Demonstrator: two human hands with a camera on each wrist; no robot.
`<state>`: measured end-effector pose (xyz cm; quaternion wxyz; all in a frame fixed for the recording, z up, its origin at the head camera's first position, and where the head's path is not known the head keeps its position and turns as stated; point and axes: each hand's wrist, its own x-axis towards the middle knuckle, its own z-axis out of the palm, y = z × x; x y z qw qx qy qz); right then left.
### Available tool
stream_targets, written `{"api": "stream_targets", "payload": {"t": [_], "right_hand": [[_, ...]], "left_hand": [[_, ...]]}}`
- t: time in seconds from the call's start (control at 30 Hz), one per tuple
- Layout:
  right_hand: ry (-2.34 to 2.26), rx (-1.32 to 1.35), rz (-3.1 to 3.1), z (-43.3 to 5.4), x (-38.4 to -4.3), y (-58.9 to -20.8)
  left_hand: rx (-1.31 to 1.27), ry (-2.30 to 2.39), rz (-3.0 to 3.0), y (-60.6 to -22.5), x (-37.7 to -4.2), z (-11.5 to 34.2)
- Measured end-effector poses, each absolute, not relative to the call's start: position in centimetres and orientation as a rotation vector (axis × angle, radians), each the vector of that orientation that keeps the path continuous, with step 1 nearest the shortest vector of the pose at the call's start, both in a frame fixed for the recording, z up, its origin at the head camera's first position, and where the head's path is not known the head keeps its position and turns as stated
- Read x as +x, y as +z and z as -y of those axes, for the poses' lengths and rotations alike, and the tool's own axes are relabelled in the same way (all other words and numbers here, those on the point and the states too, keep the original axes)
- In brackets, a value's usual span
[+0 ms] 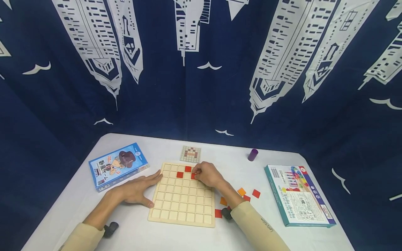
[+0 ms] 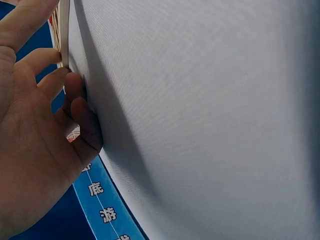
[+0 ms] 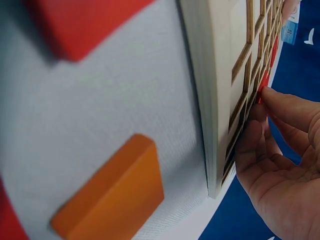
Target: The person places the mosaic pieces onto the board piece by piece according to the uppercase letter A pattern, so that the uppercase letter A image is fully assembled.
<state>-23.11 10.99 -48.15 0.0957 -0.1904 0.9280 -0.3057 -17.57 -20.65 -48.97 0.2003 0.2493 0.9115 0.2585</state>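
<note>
A wooden grid board (image 1: 181, 215) lies on the table with red square tiles in its upper cells. Two of them, a left tile (image 1: 179, 174) and a top tile (image 1: 187, 169), sit uncovered. My right hand (image 1: 207, 174) pinches a third red tile (image 1: 193, 176) at a cell near the board's upper right; in the right wrist view the thumb meets that tile (image 3: 263, 86). My left hand (image 1: 136, 190) spreads along the board's left side, fingertips at its upper left edge and thumb near the lower left. A patterned card (image 1: 190, 154) lies beyond the board.
Loose red tiles (image 1: 256, 193) and orange tiles (image 1: 241, 191) lie right of the board, partly behind the right forearm. A blue game box (image 1: 119, 166) stands at left, a teal-edged box (image 1: 299, 195) at right. A purple cylinder (image 1: 252, 154) is near the back edge.
</note>
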Motion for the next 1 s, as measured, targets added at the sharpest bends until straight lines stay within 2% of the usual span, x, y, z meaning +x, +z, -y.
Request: {"api": "stream_targets", "payload": {"t": [0.57,0.8,1.0], "right_hand": [[-0.949,-0.605,-2.729,-12.0,-21.8,-47.0],[-0.928,-0.699,-2.674,-14.6,-19.7,-46.0],[-0.886,-0.669,-2.613,-17.4,-17.7,-45.9]], "left_hand": [[0.702,0.716,-2.540,-48.9,-17.6,20.6],[0.714,0.716,-2.538,-48.9,-17.6,20.5],[0.720,0.717,-2.536,-48.8,-17.5,20.7]]}}
